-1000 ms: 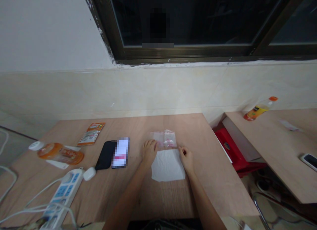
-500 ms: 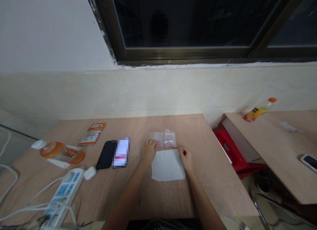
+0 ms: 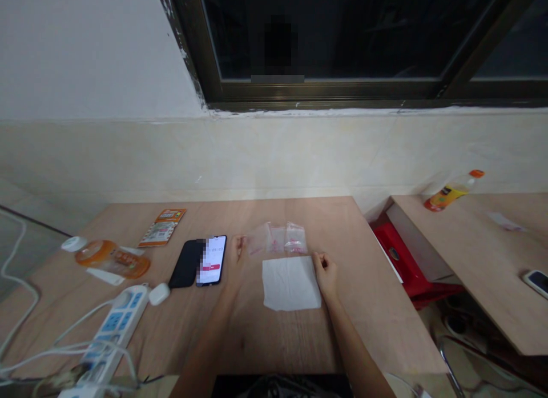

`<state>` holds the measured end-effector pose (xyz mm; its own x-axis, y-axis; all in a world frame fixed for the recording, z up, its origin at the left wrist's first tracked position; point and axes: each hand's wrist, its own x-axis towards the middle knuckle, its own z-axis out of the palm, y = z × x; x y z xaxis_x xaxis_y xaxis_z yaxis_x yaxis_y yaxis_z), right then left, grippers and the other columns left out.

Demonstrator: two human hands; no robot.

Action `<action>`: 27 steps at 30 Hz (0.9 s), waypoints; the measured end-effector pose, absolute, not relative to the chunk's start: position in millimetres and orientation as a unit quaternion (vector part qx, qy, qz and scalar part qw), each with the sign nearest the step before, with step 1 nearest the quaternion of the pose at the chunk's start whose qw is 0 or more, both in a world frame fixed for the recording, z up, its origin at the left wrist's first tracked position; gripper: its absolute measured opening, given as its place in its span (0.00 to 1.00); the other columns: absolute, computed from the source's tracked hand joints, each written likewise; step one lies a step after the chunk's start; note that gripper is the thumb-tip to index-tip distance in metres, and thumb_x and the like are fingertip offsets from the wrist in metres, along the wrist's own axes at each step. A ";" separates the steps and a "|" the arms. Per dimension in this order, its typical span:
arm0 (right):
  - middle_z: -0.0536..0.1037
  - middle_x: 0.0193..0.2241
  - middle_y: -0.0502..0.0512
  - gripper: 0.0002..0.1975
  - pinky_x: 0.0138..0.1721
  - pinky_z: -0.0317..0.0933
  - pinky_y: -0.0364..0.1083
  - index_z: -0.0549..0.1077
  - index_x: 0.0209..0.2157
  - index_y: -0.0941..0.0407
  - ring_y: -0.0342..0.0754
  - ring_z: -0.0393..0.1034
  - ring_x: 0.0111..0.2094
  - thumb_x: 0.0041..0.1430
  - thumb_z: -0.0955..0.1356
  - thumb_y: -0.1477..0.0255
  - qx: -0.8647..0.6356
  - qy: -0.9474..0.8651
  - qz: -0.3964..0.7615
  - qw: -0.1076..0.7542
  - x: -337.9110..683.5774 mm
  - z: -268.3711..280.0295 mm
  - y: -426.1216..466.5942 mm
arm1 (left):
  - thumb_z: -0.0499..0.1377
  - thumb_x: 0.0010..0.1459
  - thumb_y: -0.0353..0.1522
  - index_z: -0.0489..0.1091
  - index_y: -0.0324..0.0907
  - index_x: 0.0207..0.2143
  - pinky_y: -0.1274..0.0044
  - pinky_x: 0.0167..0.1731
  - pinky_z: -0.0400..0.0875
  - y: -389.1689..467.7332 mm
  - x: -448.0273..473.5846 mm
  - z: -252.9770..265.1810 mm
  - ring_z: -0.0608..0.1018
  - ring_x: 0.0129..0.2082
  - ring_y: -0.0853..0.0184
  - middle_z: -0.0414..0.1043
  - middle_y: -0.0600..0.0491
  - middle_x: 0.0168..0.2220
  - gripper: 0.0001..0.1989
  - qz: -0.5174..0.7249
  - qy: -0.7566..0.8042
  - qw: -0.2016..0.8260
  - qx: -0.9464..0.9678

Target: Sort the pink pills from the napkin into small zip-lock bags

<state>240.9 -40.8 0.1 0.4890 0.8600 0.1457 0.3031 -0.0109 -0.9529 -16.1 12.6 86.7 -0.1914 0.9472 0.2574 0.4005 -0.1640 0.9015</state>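
Three small clear plastic bags with pink marks lie side by side on the wooden table; the leftmost plastic bag (image 3: 258,240) reaches my left hand (image 3: 238,250). The fingertips of that hand are closed at the bag's left edge. Nearer to me is a white paper sheet (image 3: 291,284), spread flat with faint creases. At its upper right corner rests my right hand (image 3: 326,275), fingers curled together and thumb side up. Whatever may be in its grasp is hidden.
Left of my arms lie a lit phone (image 3: 213,261), a black phone-shaped object (image 3: 186,264), a white charger case (image 3: 160,294), an orange packet (image 3: 162,228), a drink bottle on its side (image 3: 112,258) and a power strip (image 3: 117,324) with cables. A second table (image 3: 466,249) stands right.
My left hand has moved left, off the bags' near side, and the bags are now spread into a row of three. My right hand stays by the sheet's corner.
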 end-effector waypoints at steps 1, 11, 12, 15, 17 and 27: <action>0.61 0.17 0.45 0.23 0.24 0.51 0.42 0.63 0.20 0.55 0.42 0.55 0.21 0.59 0.63 0.53 -0.663 -0.439 0.254 0.551 239.2 4.1 -43.3 | 0.50 0.62 0.45 0.65 0.44 0.33 0.76 0.32 0.67 10.1 -16.5 89.2 0.73 0.31 0.66 0.69 0.54 0.30 0.15 0.520 0.591 0.304 0.537; 0.73 0.24 0.51 0.22 0.24 0.57 0.41 0.77 0.35 0.57 0.43 0.63 0.22 0.58 0.64 0.52 -0.514 -0.520 0.441 0.521 184.3 60.6 -35.0 | 0.55 0.55 0.51 0.63 0.43 0.29 0.80 0.26 0.65 -6.8 5.0 101.6 0.70 0.24 0.71 0.66 0.58 0.24 0.20 0.496 0.526 0.476 0.501; 0.71 0.21 0.50 0.22 0.23 0.56 0.41 0.76 0.30 0.57 0.43 0.62 0.21 0.57 0.65 0.51 -0.508 -0.523 0.452 0.513 182.1 62.1 -34.1 | 0.55 0.55 0.51 0.63 0.43 0.29 0.79 0.28 0.67 -7.1 5.6 100.3 0.72 0.25 0.70 0.68 0.57 0.24 0.20 0.492 0.519 0.481 0.506; 0.71 0.19 0.49 0.23 0.22 0.54 0.41 0.75 0.25 0.57 0.42 0.61 0.20 0.55 0.66 0.50 -0.505 -0.521 0.470 0.502 182.1 62.2 -36.7 | 0.55 0.56 0.52 0.63 0.43 0.30 0.76 0.32 0.70 -5.9 3.3 95.4 0.77 0.28 0.67 0.71 0.56 0.24 0.21 0.483 0.509 0.491 0.517; 0.72 0.19 0.50 0.22 0.21 0.54 0.41 0.77 0.27 0.57 0.42 0.61 0.20 0.53 0.68 0.50 -0.505 -0.517 0.479 0.499 184.4 60.7 -40.7 | 0.54 0.56 0.52 0.62 0.43 0.30 0.75 0.32 0.71 -4.4 0.3 92.1 0.78 0.28 0.65 0.72 0.55 0.24 0.21 0.475 0.515 0.488 0.520; 0.75 0.21 0.52 0.19 0.25 0.57 0.42 0.77 0.25 0.56 0.45 0.63 0.23 0.55 0.68 0.53 -0.533 -0.548 0.390 0.513 189.9 64.7 -47.7 | 0.56 0.58 0.38 0.70 0.44 0.39 0.71 0.43 0.71 -33.2 17.8 108.2 0.77 0.39 0.63 0.76 0.48 0.38 0.10 0.436 0.574 0.262 0.642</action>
<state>189.9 -47.7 64.7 0.0953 0.9847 0.1461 0.1839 0.1268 -0.9747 17.8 -33.2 108.2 -0.0387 0.9653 0.2582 0.5084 -0.2035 0.8367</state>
